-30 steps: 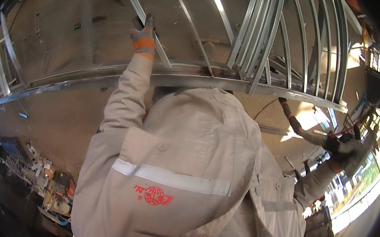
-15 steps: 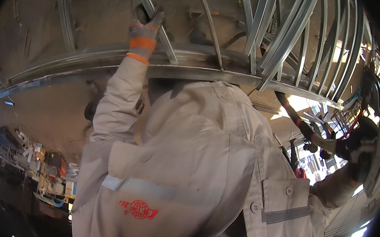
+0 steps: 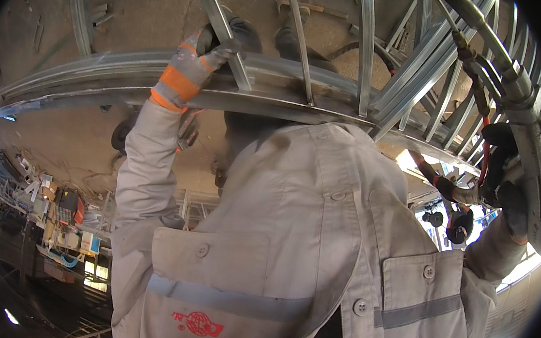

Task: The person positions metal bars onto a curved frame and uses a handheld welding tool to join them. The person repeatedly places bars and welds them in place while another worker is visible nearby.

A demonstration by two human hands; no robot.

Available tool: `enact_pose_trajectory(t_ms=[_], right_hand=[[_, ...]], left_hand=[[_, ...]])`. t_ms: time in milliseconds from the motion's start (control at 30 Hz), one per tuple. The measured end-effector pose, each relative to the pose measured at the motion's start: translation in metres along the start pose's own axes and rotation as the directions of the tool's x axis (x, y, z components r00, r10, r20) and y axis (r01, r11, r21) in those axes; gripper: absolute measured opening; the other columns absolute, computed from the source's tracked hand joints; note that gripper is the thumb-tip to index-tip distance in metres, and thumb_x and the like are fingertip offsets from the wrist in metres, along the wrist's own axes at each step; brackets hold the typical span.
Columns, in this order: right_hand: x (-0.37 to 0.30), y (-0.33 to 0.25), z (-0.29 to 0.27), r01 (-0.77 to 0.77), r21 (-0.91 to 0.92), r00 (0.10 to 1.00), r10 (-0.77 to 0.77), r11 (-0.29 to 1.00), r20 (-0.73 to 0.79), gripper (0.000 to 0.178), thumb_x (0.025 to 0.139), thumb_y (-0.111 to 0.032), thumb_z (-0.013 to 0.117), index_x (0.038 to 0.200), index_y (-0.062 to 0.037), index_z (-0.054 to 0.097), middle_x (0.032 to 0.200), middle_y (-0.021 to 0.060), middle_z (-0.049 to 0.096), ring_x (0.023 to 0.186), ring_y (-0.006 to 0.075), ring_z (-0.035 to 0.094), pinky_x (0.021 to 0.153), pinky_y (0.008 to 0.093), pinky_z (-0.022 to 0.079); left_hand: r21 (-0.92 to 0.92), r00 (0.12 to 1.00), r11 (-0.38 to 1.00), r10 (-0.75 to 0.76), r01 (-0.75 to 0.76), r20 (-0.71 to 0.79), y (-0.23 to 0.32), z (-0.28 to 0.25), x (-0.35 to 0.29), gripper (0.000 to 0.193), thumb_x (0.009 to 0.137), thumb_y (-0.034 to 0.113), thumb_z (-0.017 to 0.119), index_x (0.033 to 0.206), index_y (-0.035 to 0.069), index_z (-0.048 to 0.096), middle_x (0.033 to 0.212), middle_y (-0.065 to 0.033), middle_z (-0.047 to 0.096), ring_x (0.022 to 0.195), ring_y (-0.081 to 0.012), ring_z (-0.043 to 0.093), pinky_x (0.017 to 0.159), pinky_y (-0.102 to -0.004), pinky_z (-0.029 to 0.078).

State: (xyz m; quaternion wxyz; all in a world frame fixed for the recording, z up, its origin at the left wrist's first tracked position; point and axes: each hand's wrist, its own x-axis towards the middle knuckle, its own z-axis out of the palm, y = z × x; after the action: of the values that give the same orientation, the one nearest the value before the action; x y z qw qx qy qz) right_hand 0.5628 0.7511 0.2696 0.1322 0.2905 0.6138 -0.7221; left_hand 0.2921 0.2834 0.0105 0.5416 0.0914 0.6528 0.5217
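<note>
My left hand [image 3: 192, 68], in a grey glove with orange bands, is closed around a slanting grey metal bar [image 3: 210, 5] of a long metal frame. The bar's lower end meets the frame's long rail [image 3: 277, 107] in front of my body. At the far right, my right hand [image 3: 512, 206] wears a dark glove and is closed on a large grey metal tool [image 3: 530, 133]. Long rod-like arms [image 3: 480, 23] reach from the tool toward the top, over the frame's bars. Shadow and the tool partly hide my right fingers.
More frame bars [image 3: 367, 44] stand along the rail, crowded toward the right. A dark cable [image 3: 356, 46] lies on the floor beyond. At the lower left is a cluttered stack of boxes and equipment [image 3: 65, 213]. A hose [image 3: 437, 180] runs near my right arm.
The tool in my right hand has swung up into view over the bars at upper right. My left hand has shifted slightly down along the bar, its wrist moving left.
</note>
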Motion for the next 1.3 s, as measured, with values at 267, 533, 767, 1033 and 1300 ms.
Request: enact_pose_trajectory(t_ms=[267,533,767,1033,1300], right_hand=[[0.013,0.008,0.006,-0.041,0.044,0.998,0.039,0.998,0.053,0.068,0.095,-0.030,0.067,0.146,0.0065,0.041,0.122,0.0182,0.063,0.097,0.0226,0.065,0.081,0.0325,0.053],[0.025,0.019,0.015,-0.099,0.108,0.991,0.088,0.989,0.104,0.066,0.095,-0.027,0.069,0.146,0.0046,0.043,0.124,0.0186,0.064,0.101,0.0238,0.067,0.084,0.0331,0.055],[0.031,0.034,0.028,-0.191,0.185,0.973,0.161,0.964,0.166,0.065,0.094,-0.024,0.070,0.146,0.0030,0.044,0.125,0.0189,0.064,0.104,0.0249,0.068,0.087,0.0337,0.056],[0.063,0.063,0.059,-0.302,0.257,0.917,0.205,0.918,0.343,0.063,0.093,-0.021,0.072,0.146,0.0012,0.045,0.128,0.0193,0.065,0.107,0.0261,0.070,0.090,0.0344,0.058],[0.144,0.092,0.115,0.368,-0.134,0.707,-0.183,0.920,0.683,0.059,0.089,-0.016,0.076,0.140,0.0017,0.051,0.113,0.0184,0.069,0.084,0.0161,0.073,0.066,0.0256,0.058]], left_hand=[[-0.050,0.995,0.999,-0.018,0.023,0.099,-0.008,-0.009,0.005,0.038,0.096,0.022,0.073,0.125,0.000,0.061,0.105,-0.0047,0.069,0.091,-0.0112,0.062,0.079,-0.0247,0.051],[-0.228,0.996,0.970,-0.077,0.082,0.035,-0.013,-0.007,0.005,0.038,0.098,0.006,0.065,0.131,-0.007,0.055,0.115,-0.0153,0.070,0.106,-0.0179,0.068,0.089,-0.0271,0.057],[-0.414,0.989,0.907,-0.020,0.080,0.146,-0.029,-0.016,0.008,0.041,0.098,0.006,0.065,0.134,-0.008,0.051,0.114,-0.0177,0.071,0.104,-0.0193,0.070,0.088,-0.0280,0.058],[-0.767,0.926,0.524,-0.139,0.370,0.351,-0.027,-0.023,0.017,0.040,0.095,0.013,0.072,0.129,-0.003,0.059,0.107,-0.0082,0.072,0.089,-0.0099,0.065,0.080,-0.0228,0.053],[-0.044,0.991,0.993,0.116,-0.113,0.068,-0.007,-0.010,0.002,0.030,0.097,0.014,0.069,0.123,-0.001,0.064,0.103,-0.0040,0.071,0.089,-0.0065,0.062,0.079,-0.0225,0.051]])
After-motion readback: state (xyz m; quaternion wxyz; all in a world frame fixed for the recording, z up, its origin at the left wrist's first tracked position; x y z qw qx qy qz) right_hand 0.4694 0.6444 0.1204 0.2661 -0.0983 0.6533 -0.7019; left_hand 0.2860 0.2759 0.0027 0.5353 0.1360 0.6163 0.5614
